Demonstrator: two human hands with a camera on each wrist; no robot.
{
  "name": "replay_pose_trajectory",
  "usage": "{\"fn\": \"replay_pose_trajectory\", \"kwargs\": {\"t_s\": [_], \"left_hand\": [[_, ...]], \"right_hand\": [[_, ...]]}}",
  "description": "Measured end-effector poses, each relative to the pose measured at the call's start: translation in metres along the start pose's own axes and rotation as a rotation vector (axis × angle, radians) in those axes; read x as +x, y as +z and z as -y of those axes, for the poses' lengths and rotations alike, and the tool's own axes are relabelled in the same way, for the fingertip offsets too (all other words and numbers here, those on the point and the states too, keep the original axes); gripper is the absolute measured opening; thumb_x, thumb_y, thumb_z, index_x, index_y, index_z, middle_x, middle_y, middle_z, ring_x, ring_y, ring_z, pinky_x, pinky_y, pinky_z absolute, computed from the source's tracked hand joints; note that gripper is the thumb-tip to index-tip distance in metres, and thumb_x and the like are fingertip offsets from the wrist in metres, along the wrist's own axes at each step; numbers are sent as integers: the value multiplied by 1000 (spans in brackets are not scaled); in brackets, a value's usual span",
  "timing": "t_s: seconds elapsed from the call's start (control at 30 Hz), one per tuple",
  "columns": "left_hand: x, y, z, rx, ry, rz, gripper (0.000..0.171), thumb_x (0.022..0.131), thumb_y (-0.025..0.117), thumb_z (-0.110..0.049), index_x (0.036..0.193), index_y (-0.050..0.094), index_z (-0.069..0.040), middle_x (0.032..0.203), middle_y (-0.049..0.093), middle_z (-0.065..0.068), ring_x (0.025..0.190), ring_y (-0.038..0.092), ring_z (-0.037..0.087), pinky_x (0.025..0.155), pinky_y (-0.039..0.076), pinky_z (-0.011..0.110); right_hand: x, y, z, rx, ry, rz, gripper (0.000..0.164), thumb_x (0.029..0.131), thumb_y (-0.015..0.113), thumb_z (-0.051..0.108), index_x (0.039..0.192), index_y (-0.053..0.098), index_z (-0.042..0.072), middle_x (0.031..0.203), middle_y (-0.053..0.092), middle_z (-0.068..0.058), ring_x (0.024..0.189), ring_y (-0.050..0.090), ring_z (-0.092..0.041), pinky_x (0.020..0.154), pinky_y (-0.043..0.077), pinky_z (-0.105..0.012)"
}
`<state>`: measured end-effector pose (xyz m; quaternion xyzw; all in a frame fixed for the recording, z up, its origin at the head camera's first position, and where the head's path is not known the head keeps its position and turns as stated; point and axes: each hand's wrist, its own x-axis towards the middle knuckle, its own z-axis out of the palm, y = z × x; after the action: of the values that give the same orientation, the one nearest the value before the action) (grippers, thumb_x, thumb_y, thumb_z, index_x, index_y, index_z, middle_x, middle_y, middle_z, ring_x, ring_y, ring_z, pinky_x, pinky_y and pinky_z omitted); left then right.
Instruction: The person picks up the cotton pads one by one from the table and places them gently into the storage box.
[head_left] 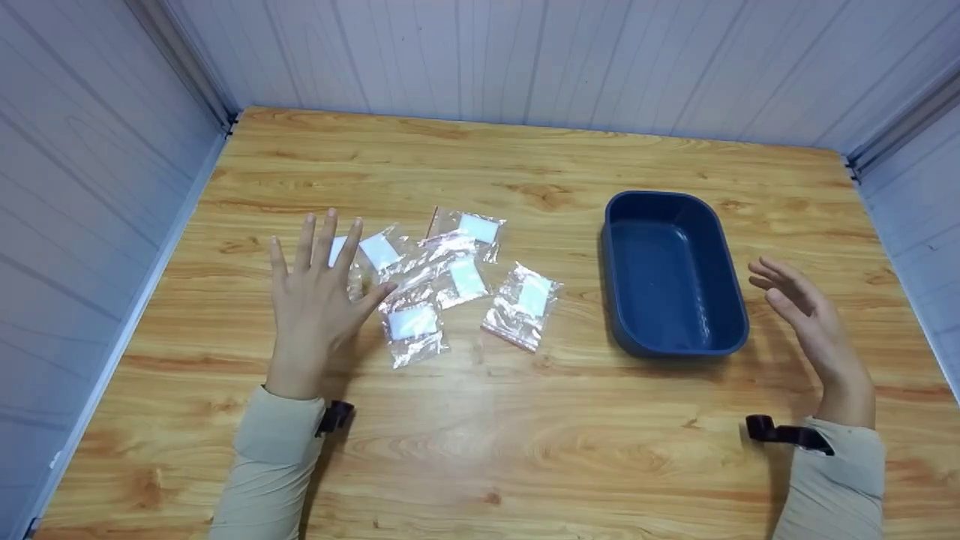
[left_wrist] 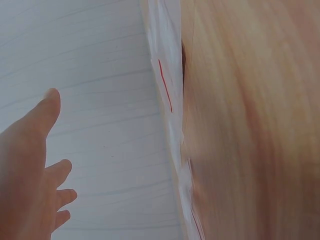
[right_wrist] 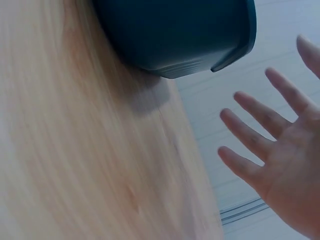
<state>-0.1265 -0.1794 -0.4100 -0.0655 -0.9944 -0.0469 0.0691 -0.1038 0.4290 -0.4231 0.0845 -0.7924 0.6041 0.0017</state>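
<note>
Several clear zip bags, each with a white rectangular piece inside, lie left of centre on the wooden table; one bag [head_left: 523, 306] sits apart to the right, another [head_left: 413, 330] nearer the front. My left hand [head_left: 311, 300] is spread above the table at the left of the bags, partly covering the leftmost one, and holds nothing. A dark blue rectangular bin [head_left: 660, 277] stands at the right with its opening up. Just right of it, my right hand [head_left: 814, 322] hovers with fingers apart, holding nothing. In the right wrist view the bin [right_wrist: 180, 35] and spread fingers [right_wrist: 250, 137] show a gap between them.
White panel walls [head_left: 495, 60] rise behind the table and on both sides. A dark strap mount [head_left: 335, 417] sits on the left sleeve and a similar one [head_left: 787, 433] on the right. Wood-grain tabletop [head_left: 480, 450] stretches in front of the bags.
</note>
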Motion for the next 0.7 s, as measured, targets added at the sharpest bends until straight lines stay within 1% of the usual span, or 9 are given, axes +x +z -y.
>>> {"fn": "replay_pose_trajectory", "kwargs": {"t_s": [0.1, 0.23, 0.33, 0.47, 0.57, 0.7], "left_hand": [[0, 0, 0, -2, 2, 6, 92, 89, 41, -77, 160, 17, -24, 166, 2, 6, 151, -7, 25, 114, -11, 59], [1, 0, 1, 6, 4, 8, 92, 89, 41, -76, 160, 17, -24, 166, 4, 7, 151, -8, 25, 114, -7, 61], [1, -1, 1, 15, 5, 4, 91, 89, 42, -76, 160, 17, -23, 166, 4, 7, 151, -9, 24, 115, -6, 61], [0, -1, 0, 13, 9, -8, 91, 89, 43, -75, 159, 19, -23, 166, 6, 8, 151, -8, 25, 115, -4, 62], [0, 0, 0, 7, 15, -20, 90, 90, 45, -74, 159, 20, -22, 166, 8, 8, 151, -6, 25, 115, -2, 63], [1, 0, -1, -1, 23, -12, 88, 91, 45, -72, 159, 20, -22, 166, 7, 8, 151, -5, 26, 115, -1, 63]], "right_hand": [[0, -1, -2, 23, 13, 53, 45, 105, 45, 5, 150, 41, 6, 143, 53, -5, 127, 51, -11, 97, 36, -15], [0, -1, -5, 44, 29, 100, 46, 104, 46, 3, 150, 39, 4, 141, 56, -1, 126, 51, -9, 97, 37, -15], [1, 0, -5, 27, 46, 124, 48, 103, 47, 2, 151, 37, 1, 140, 55, 2, 126, 50, -7, 96, 41, -16], [1, 1, -6, -2, 78, 154, 51, 102, 50, 1, 151, 36, 1, 143, 52, 2, 127, 48, -5, 95, 44, -17], [1, 1, -8, 1, 84, 178, 52, 101, 51, -1, 151, 36, 2, 144, 51, 1, 129, 47, -5, 95, 44, -17], [0, 1, -10, 13, 80, 193, 54, 100, 51, -4, 151, 36, 2, 144, 50, 3, 129, 46, -5, 95, 45, -17]]}}
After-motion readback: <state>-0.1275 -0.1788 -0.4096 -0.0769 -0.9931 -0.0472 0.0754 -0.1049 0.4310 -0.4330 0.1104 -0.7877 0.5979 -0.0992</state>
